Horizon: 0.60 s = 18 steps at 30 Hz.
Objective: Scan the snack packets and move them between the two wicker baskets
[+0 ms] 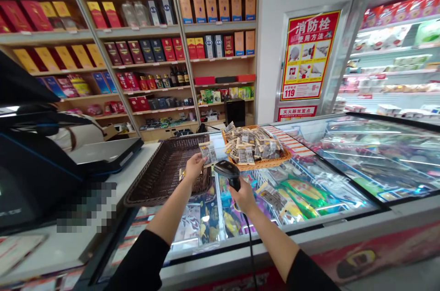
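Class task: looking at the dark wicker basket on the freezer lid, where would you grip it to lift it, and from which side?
Grip the dark wicker basket by its raised near rim, coming from the person's side. The rim stands proud and free there; the left hand with its packet already crowds the right edge.

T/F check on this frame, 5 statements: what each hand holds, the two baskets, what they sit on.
1. The left hand holds a small snack packet over the dark basket. True.
2. The right hand holds a phone. False: its grip is closed on a black barcode scanner with a cord running down from it.
3. The orange basket is full of small packets. True.
4. The dark basket is piled high with packets. False: it looks nearly empty, with one small item visible near the left hand.
5. Both baskets sit on a wooden shelf. False: they rest on the glass lid of the chest freezer.
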Motion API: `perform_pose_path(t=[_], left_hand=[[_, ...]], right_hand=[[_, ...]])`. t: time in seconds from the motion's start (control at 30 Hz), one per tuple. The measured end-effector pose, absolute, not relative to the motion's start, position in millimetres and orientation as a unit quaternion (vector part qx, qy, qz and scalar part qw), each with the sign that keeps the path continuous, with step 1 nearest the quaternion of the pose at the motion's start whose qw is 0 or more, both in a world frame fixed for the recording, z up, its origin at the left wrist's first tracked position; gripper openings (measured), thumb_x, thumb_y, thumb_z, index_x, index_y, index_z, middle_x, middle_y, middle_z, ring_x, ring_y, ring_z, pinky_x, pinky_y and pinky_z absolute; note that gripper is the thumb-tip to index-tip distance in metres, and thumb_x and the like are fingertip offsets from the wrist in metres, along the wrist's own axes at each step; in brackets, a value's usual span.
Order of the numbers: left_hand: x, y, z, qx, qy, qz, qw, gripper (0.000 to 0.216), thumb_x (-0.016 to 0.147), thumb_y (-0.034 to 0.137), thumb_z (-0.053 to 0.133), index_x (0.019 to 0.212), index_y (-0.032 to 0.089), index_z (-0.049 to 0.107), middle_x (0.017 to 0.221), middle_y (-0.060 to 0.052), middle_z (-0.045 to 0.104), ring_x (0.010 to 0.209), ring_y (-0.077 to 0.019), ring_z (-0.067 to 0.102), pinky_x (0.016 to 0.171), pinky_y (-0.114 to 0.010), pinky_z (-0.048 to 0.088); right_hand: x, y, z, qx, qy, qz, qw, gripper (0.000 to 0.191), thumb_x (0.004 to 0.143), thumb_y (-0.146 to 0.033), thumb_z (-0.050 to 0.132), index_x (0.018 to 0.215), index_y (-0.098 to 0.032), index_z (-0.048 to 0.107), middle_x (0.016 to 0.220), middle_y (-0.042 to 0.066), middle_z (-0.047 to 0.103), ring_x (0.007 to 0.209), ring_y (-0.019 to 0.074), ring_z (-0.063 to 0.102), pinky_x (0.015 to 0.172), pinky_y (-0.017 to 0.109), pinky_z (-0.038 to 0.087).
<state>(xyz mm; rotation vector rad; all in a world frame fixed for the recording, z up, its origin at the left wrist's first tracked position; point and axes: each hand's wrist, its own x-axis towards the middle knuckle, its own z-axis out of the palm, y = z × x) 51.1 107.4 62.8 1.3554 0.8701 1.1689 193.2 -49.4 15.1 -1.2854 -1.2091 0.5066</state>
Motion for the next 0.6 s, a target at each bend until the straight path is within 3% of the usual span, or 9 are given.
perform_pose_path(t=[0.27,0.6], left_hand=[[51.6,106.4,61.6,0.563,0.364,0.494,0.554,0.036,0.064,0.029,0.071,0.095,0.015,0.061,0.076,-0.006,0.07,0.065,-0.016,0.065,0.06,-0.026,0.051],[51.8,109.6,63.4,0.568,0.422,0.506,0.493,0.033,0.07,0.03,0.065,0.099,0.016,0.063,0.077,-0.006,0.069,0.067,-0.0164,0.063,0.06,-0.026,0.05]], right_hand=[[195.8,-49.8,11.3,-0.578,-0.504,0.209,0.608,0.021,0.072,-0.038,0.054,0.079,-0.018,0.059,0.05,-0.002,0.053,0.049,0.0171,0.052,0.048,0.025,0.038],[192.4,-44.5,6.4,-0.541,-0.45,0.286,0.651,0.015,0.071,-0.033,0.057,0.073,-0.021,0.05,0.039,-0.008,0.045,0.033,0.0123,0.043,0.038,0.024,0.036]])
